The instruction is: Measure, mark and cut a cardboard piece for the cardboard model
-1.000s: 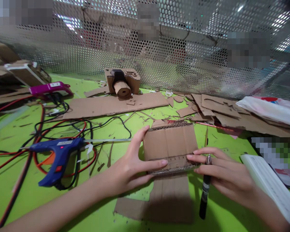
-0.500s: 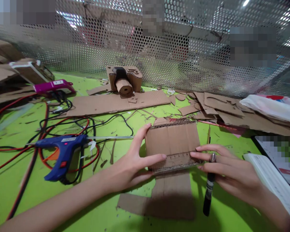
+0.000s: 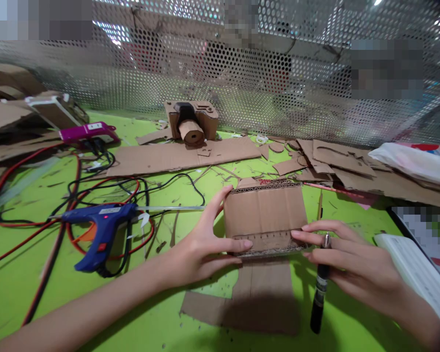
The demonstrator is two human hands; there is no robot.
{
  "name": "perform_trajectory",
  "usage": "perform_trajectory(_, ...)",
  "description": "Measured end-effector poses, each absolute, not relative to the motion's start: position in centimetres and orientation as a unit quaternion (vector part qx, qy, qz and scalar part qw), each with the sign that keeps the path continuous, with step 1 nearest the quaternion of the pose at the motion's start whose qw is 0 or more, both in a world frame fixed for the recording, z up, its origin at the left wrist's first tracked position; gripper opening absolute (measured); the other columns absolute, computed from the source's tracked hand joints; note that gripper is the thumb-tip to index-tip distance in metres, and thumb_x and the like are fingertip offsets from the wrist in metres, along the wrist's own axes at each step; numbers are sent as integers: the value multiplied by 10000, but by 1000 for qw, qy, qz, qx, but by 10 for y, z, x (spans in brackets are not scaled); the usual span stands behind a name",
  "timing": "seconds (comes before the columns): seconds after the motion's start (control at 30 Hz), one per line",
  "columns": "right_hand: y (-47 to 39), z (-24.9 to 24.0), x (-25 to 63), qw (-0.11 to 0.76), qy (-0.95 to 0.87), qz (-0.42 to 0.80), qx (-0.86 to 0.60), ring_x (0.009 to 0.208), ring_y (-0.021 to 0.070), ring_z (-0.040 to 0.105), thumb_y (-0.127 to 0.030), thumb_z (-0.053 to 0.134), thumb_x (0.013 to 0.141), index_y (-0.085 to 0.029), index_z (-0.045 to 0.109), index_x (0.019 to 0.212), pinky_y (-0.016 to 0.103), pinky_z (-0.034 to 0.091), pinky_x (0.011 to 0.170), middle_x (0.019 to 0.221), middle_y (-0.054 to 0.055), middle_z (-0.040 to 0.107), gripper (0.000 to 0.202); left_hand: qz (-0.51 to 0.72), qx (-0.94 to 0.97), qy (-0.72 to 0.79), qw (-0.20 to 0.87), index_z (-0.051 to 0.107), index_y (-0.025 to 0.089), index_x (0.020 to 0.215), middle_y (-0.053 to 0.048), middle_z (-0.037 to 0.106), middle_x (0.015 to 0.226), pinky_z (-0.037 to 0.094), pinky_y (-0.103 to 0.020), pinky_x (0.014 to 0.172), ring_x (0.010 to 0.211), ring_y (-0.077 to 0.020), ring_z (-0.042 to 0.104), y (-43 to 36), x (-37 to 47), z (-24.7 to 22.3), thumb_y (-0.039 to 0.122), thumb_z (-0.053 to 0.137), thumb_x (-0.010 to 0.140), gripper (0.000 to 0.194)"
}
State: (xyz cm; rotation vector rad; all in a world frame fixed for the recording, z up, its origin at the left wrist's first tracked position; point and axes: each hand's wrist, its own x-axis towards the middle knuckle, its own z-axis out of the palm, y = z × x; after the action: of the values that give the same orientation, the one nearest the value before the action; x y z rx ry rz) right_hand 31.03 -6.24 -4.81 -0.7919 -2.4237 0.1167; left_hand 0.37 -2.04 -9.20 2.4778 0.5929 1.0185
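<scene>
The 2 hands are apart from each other, both at a small cardboard box [image 3: 266, 210] toward the middle of the table's [image 3: 161, 313] near edge. The left hand [image 3: 198, 244] grips the box's left end, its digits spread from the far left corner to the near strip. The right hand [image 3: 363, 261] sets fingertips on that strip's right end, by a row of small dark marks, and clasps a black pen [image 3: 319, 293] between its fingers, slanting toward the table's near edge. A flat cut cardboard piece [image 3: 260, 303] lies nearer than the box. Toward the table's left edge lies a blue glue gun [image 3: 113, 217] among cables; a purple device [image 3: 86, 133] sits toward the far left corner. A cardboard camera model [image 3: 209, 120] stands near the far edge, and a white plastic bag [image 3: 410, 164] lies toward the far right corner
</scene>
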Motion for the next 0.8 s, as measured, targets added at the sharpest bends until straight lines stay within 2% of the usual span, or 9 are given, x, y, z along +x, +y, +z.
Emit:
perform_trajectory(0.17, -64, -48, 310, 295, -907, 46, -297, 1127, 244, 628, 40, 512, 867, -229, 625, 1056, 422, 576, 860, 1147, 95, 737, 347, 372, 886, 204, 188, 676, 271, 1122, -18, -33, 1645, 292, -589, 1159, 1499, -377, 67, -22, 4, -92, 22, 677, 798, 409)
perform_trajectory(0.4, -64, -50, 306, 305, -904, 38, -296, 1089, 231, 641, 28, 517, 871, -227, 628, 1021, 413, 578, 849, 1139, 98, 738, 316, 389, 881, 200, 177, 672, 234, 1053, -23, -22, 1647, 284, -591, 1161, 1502, -363, 54, -21, 6, -96, 39, 656, 821, 304)
perform_trajectory(0.8, -66, -48, 309, 289, -907, 45, -303, 1136, 233, 627, 50, 500, 859, -222, 627, 1059, 416, 567, 886, 1171, 93, 731, 361, 378, 887, 191, 184, 637, 269, 1164, -33, -39, 1644, 283, -626, 1152, 1503, -361, 59, -20, 2, -96, 14, 647, 824, 425)
